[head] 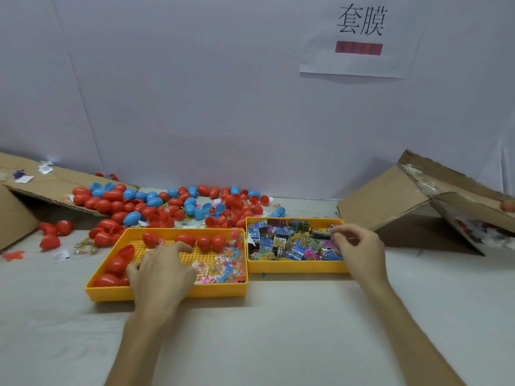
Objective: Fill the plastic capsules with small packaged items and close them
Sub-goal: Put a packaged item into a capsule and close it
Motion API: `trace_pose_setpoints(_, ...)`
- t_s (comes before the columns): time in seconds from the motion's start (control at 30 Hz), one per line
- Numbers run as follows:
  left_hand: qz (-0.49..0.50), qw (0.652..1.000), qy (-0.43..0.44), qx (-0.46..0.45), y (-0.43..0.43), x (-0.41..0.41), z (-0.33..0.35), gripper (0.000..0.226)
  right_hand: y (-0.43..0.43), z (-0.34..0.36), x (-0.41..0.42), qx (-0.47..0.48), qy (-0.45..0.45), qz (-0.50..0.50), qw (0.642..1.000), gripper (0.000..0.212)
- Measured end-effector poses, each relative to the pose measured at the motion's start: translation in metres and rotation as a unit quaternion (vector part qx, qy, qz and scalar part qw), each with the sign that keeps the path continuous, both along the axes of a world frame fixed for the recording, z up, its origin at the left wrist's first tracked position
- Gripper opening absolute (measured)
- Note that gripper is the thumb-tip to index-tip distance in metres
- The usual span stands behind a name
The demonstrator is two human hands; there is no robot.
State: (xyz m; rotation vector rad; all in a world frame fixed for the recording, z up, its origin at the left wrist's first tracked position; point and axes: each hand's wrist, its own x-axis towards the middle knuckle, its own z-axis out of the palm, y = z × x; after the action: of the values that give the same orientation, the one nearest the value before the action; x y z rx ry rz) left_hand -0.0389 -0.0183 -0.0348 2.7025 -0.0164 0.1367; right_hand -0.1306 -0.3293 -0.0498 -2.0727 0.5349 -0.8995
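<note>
Two yellow trays sit side by side. The left tray point(111, 293) holds several red egg-shaped capsules point(204, 242) and clear packets of small colourful toys point(223, 267). The right tray point(295, 268) is full of small printed packets point(284, 243). My left hand point(161, 274) lies flat inside the left tray with fingers spread over its floor, holding nothing I can see. My right hand point(355, 246) hovers at the right tray's right edge, fingers loosely curled toward the packets; whether they pinch one is hidden.
A heap of red and blue capsules point(167, 207) lies behind the trays against the white wall. Flattened cardboard point(41, 188) lies at the far left. A tilted cardboard box point(412, 201) stands at the right. Loose capsules and packets point(55, 240) lie left of the trays.
</note>
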Motion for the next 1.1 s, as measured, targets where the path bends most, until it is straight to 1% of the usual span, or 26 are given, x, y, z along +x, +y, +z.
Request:
trace_pose_setpoints(0.03, -0.014, 1.000, 0.007, 0.014, 0.000, 0.000, -0.001, 0.041, 0.006, -0.004, 0.002, -0.040, 0.031, 0.025, 0.998, 0.020)
trace_pose_setpoints(0.1, -0.032, 0.999, 0.001, 0.012, -0.004, -0.002, -0.004, 0.038, 0.016, -0.010, 0.006, -0.081, 0.084, 0.060, 0.991, 0.016)
trace_pose_setpoints(0.13, -0.038, 0.999, -0.009, 0.001, -0.006, -0.002, -0.005, 0.037, 0.020, -0.011, 0.008, -0.102, 0.109, 0.063, 0.987, 0.015)
trace_pose_setpoints(0.2, -0.050, 0.998, -0.036, -0.019, -0.010, -0.001, -0.007, 0.039, 0.028, -0.010, 0.013, -0.147, 0.160, 0.053, 0.975, 0.022)
trace_pose_setpoints(0.27, -0.070, 0.995, -0.061, -0.029, -0.014, 0.000, -0.010, 0.044, 0.032, -0.009, 0.016, -0.163, 0.184, 0.037, 0.969, 0.021)
trace_pose_setpoints(0.37, -0.100, 0.993, -0.065, -0.022, -0.017, 0.003, -0.013, 0.055, 0.036, -0.008, 0.015, -0.137, 0.148, 0.026, 0.979, 0.005)
trace_pose_setpoints(0.4, -0.107, 0.992, -0.058, -0.022, -0.017, 0.005, -0.014, 0.058, 0.037, -0.009, 0.014, -0.131, 0.131, 0.024, 0.982, 0.003)
trace_pose_setpoints(0.47, -0.121, 0.992, -0.038, -0.011, -0.016, 0.009, -0.016, 0.063, 0.037, -0.012, 0.013, -0.124, 0.103, 0.017, 0.987, 0.004)
trace_pose_setpoints(0.53, -0.135, 0.990, -0.020, 0.028, -0.017, 0.010, -0.018, 0.065, 0.035, -0.012, 0.012, -0.103, 0.058, 0.016, 0.993, 0.007)
trace_pose_setpoints(0.6, -0.136, 0.990, -0.030, 0.030, -0.018, 0.009, -0.019, 0.062, 0.034, -0.010, 0.010, -0.083, 0.007, 0.017, 0.996, 0.009)
trace_pose_setpoints(0.67, -0.130, 0.990, -0.061, 0.008, -0.019, 0.007, -0.019, 0.055, 0.034, -0.007, 0.009, -0.075, -0.033, 0.006, 0.997, 0.013)
trace_pose_setpoints(0.77, -0.132, 0.986, -0.094, -0.033, -0.019, 0.005, -0.019, 0.035, 0.034, -0.005, 0.006, -0.045, -0.072, -0.003, 0.996, 0.019)
trace_pose_setpoints(0.83, -0.136, 0.983, -0.109, -0.063, -0.020, 0.002, -0.017, 0.027, 0.034, -0.004, 0.004, -0.035, -0.085, 0.002, 0.996, 0.022)
trace_pose_setpoints(0.93, -0.153, 0.976, -0.130, -0.086, -0.023, 0.001, -0.017, 0.031, 0.036, -0.002, 0.002, -0.024, -0.100, 0.017, 0.995, 0.024)
trace_pose_setpoints(1.03, -0.185, 0.978, -0.085, -0.045, -0.024, 0.003, -0.018, 0.039, 0.040, 0.003, 0.002, 0.024, -0.116, 0.060, 0.991, 0.030)
trace_pose_setpoints(1.1, -0.191, 0.980, -0.057, -0.009, -0.024, 0.006, -0.019, 0.039, 0.042, 0.005, 0.002, 0.081, -0.120, 0.104, 0.984, 0.033)
